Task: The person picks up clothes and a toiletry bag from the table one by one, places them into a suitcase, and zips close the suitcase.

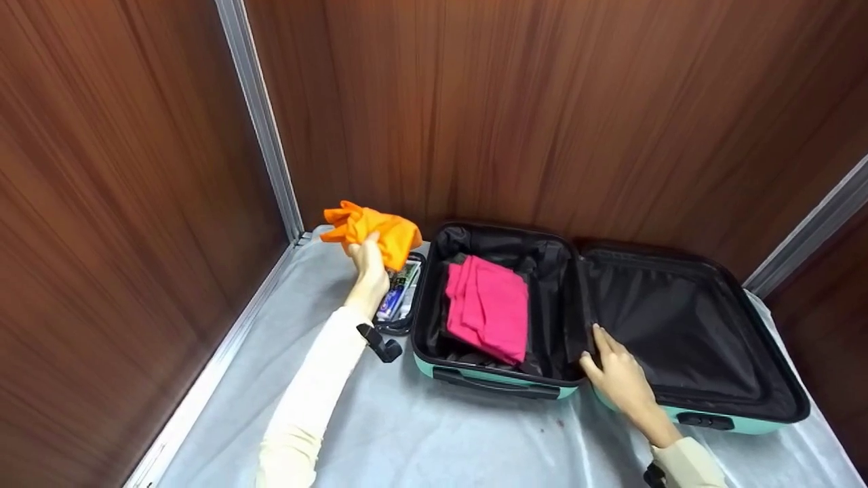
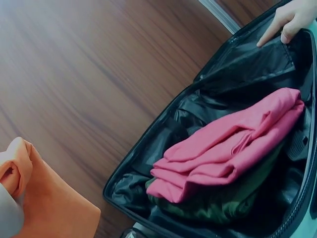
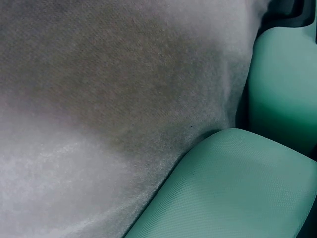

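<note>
My left hand (image 1: 368, 263) holds a bunched orange cloth (image 1: 382, 234) above a small case of toiletries, just left of the suitcase. The cloth (image 2: 54, 198) also shows at the lower left of the left wrist view. My right hand (image 1: 620, 376) rests at the hinge side of the open suitcase (image 1: 498, 388), its fingers extended on the black divider flap (image 1: 578, 305). In the left wrist view, the right hand's index finger (image 2: 272, 32) lies straight along that flap. Folded pink clothing (image 1: 489, 308) lies in the left half, over a dark green cloth (image 2: 213, 208).
The small black-rimmed case (image 1: 395, 329) holds a blue-and-white toothpaste box (image 1: 392, 298) and other items. The suitcase's right half (image 1: 678, 325) lies flat with its black lining showing. Brown wood-look panels (image 1: 508, 115) enclose the surface, which a pale sheet (image 1: 434, 434) covers.
</note>
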A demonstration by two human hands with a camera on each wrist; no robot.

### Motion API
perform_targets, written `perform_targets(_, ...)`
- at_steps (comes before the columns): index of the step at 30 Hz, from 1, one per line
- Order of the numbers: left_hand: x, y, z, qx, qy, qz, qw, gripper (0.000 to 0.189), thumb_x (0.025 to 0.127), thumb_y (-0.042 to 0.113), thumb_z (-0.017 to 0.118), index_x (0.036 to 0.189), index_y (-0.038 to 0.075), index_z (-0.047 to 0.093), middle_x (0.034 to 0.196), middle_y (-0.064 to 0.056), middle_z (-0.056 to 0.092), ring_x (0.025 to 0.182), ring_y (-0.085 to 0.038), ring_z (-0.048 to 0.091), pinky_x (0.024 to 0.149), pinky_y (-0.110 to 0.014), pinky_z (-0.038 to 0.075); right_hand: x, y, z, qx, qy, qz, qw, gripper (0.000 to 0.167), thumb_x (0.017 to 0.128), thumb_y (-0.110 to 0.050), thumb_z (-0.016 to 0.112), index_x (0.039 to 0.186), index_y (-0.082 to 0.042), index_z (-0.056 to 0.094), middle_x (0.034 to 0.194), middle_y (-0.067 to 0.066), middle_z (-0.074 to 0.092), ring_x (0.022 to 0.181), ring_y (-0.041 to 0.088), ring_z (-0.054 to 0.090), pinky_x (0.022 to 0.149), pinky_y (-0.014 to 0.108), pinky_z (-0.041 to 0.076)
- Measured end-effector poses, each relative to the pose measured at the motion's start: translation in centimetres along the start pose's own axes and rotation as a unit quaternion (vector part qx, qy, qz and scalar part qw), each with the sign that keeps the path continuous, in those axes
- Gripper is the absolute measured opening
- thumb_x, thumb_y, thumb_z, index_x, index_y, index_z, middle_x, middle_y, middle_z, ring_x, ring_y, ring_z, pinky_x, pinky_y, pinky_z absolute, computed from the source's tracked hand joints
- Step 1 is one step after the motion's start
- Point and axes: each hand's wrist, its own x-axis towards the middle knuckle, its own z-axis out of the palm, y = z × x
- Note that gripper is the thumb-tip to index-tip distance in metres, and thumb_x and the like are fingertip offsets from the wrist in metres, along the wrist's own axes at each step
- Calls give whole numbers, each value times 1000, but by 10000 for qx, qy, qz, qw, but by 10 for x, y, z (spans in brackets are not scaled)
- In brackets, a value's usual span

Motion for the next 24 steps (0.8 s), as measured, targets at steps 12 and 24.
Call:
perform_targets(12, -10, -3, 17, -264, -204, -22, 9994, 41, 98, 4, 51, 135, 0, 34, 107, -8, 47, 90, -20, 50, 74, -26, 45, -1, -1, -1, 2, -101, 118, 9999, 58, 99, -23, 53, 146, 8, 38, 142, 33, 45, 118, 53, 51, 91, 64, 43)
perform_targets(24, -17, -9, 27, -30, -260, -23, 9997, 36, 97, 6, 53, 130, -1, 40, 96, -6, 46, 81, -17, 48, 68, -26, 43, -1, -5, -1, 48, -230, 149, 9996, 60, 100, -24, 54, 148, 7, 36, 144, 32, 43, 120, 53, 49, 93, 64, 42)
